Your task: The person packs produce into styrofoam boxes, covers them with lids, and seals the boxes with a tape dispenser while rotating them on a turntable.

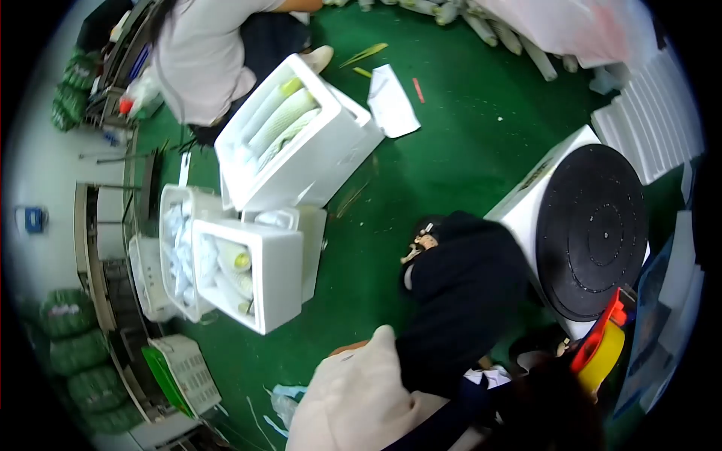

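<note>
Neither my left hand nor my right hand can be made out. A white foam box (pixel 331 165) at the upper left holds long pale green vegetables (pixel 282 131) in white netting. Below it, a smaller foam box (pixel 278 278) lies tilted with similar wrapped vegetables (pixel 235 274) and pale bags inside. A white bin (pixel 167 197) beside it holds bluish-white bags (pixel 180 252). At the lower right is a red tape dispenser (pixel 606 323) with a yellow roll (pixel 602 357); what holds it, if anything, is unclear.
A person in a cream top (pixel 346 391) and dark trousers (pixel 466 286) fills the lower middle. Another person in a light shirt (pixel 203 60) is at the upper left. A round black turntable (pixel 594 233) stands right, near stacked foam lids (pixel 647 113). Paper (pixel 392 101) lies on the floor.
</note>
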Available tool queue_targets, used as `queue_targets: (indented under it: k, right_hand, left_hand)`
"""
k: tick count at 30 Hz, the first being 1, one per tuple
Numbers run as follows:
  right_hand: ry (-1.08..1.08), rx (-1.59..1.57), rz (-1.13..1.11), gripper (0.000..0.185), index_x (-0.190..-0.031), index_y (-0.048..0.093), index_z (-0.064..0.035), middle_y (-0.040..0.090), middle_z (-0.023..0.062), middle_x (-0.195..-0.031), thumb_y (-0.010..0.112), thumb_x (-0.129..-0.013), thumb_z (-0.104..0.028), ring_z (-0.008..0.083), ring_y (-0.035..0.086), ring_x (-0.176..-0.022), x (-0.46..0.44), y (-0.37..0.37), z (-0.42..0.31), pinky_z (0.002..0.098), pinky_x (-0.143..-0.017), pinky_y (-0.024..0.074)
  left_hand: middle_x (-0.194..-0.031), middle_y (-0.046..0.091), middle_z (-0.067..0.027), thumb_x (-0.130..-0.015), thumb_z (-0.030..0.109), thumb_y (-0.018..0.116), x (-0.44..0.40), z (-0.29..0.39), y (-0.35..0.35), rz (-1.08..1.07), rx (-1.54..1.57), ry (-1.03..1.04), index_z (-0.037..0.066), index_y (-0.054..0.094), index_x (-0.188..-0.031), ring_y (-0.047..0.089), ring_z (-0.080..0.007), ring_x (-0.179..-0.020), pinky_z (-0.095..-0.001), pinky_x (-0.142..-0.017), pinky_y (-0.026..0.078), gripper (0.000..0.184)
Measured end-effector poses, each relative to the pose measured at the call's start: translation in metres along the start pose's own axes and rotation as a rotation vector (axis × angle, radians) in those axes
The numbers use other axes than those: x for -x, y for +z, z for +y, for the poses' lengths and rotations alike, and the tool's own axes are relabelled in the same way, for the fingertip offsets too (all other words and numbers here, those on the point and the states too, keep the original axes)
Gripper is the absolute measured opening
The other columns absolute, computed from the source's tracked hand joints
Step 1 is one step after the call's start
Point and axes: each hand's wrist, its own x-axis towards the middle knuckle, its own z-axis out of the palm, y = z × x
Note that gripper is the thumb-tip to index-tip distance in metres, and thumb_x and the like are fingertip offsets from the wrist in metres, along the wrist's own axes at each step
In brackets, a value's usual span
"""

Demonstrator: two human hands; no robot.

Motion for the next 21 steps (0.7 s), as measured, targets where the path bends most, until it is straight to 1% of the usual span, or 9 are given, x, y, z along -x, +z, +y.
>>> queue_targets:
  k: [7,10,14,15,16,17,18,19,21]
  right_hand:
    - [-0.256,-0.025,-0.032,0.038,-0.107,0.054,0.0001,0.063,0.0176,-0.090,0.052,-0.090,-0.033,0.0293,0.063,-0.078,-0.010,-0.007,-0.036,0.0402,-0.071,0.0536]
    - [-0.298,-0.025,-0.083,0.039,-0.111,0.053,-0.0011,0.063,0.0174,-0.091,0.053,-0.090,-0.035,0.0295,0.064,-0.078,-0.018,0.000,-0.052,0.0404,-0.071,0.0539]
    - [-0.257,0.025,-0.122,0.042,-0.115,0.051,-0.0026,0.064,0.0170,-0.092,0.053,-0.090,-0.036,0.0298,0.064,-0.079,-0.037,0.011,-0.055,0.0408,-0.071,0.0543]
    - [-0.229,0.040,-0.134,0.042,-0.116,0.051,-0.0030,0.064,0.0169,-0.093,0.053,-0.090,-0.037,0.0298,0.064,-0.079,-0.045,0.018,-0.050,0.0409,-0.072,0.0543]
    - [-0.195,0.056,-0.144,0.043,-0.117,0.050,-0.0034,0.064,0.0169,-0.093,0.053,-0.091,-0.037,0.0299,0.064,-0.079,-0.054,0.026,-0.042,0.0409,-0.072,0.0544]
    - [-0.155,0.071,-0.150,0.044,-0.118,0.050,-0.0038,0.064,0.0168,-0.094,0.053,-0.091,-0.038,0.0299,0.064,-0.080,-0.061,0.033,-0.034,0.0410,-0.072,0.0545]
    - [-0.118,0.090,-0.153,0.044,-0.119,0.050,-0.0042,0.064,0.0167,-0.094,0.053,-0.091,-0.038,0.0300,0.064,-0.080,-0.067,0.042,-0.025,0.0411,-0.072,0.0546]
    - [-0.081,0.110,-0.157,0.045,-0.120,0.049,-0.0046,0.064,0.0166,-0.094,0.053,-0.091,-0.039,0.0300,0.064,-0.080,-0.074,0.046,-0.019,0.0412,-0.072,0.0547]
    - [-0.027,0.135,-0.158,0.047,-0.122,0.048,-0.0053,0.064,0.0164,-0.095,0.053,-0.091,-0.040,0.0302,0.065,-0.080,-0.086,0.058,-0.011,0.0414,-0.072,0.0549]
  left_hand:
    - [-0.098,0.067,-0.0123,-0.090,0.027,0.058,-0.005,0.060,-0.011,-0.081,0.121,0.259,0.006,0.063,-0.111,0.062,-0.0228,-0.087,-0.0316,-0.077,0.050,0.030]
    - [-0.099,0.068,-0.0109,-0.090,0.027,0.057,0.047,0.031,-0.068,0.077,0.622,0.328,0.006,0.063,-0.112,0.062,-0.0207,-0.087,-0.0304,-0.077,0.050,0.030]
    - [-0.070,0.067,-0.0109,-0.086,0.020,0.057,0.112,-0.113,-0.138,0.811,1.302,-0.076,0.000,0.064,-0.095,0.060,-0.0157,-0.056,-0.0289,-0.050,0.048,0.023]
    - [-0.064,0.063,-0.0108,-0.086,0.017,0.057,0.115,-0.179,-0.153,0.972,1.322,-0.095,-0.002,0.064,-0.094,0.059,-0.0167,-0.052,-0.0287,-0.047,0.045,0.022]
    - [-0.066,0.062,-0.0116,-0.086,0.019,0.060,0.099,-0.232,-0.166,1.380,1.401,-0.159,-0.005,0.063,-0.095,0.055,-0.0166,-0.049,-0.0293,-0.045,0.041,0.026]
    - [-0.071,0.062,-0.0136,-0.087,0.024,0.062,0.075,-0.301,-0.189,1.622,1.203,-0.152,-0.007,0.062,-0.094,0.055,-0.0193,-0.051,-0.0332,-0.045,0.042,0.032]
    - [-0.080,0.064,-0.0155,-0.087,0.027,0.064,0.047,-0.372,-0.207,1.630,1.079,-0.163,-0.007,0.061,-0.102,0.059,-0.0230,-0.060,-0.0370,-0.049,0.047,0.037]
    - [-0.091,0.066,-0.0174,-0.086,0.027,0.065,0.082,-0.330,-0.241,1.297,1.666,-0.086,-0.006,0.059,-0.113,0.063,-0.0282,-0.074,-0.0396,-0.062,0.051,0.044]
    - [-0.091,0.066,-0.0172,-0.086,0.027,0.065,0.074,-0.326,-0.263,1.095,1.842,0.046,-0.006,0.058,-0.113,0.063,-0.0283,-0.075,-0.0396,-0.063,0.052,0.043]
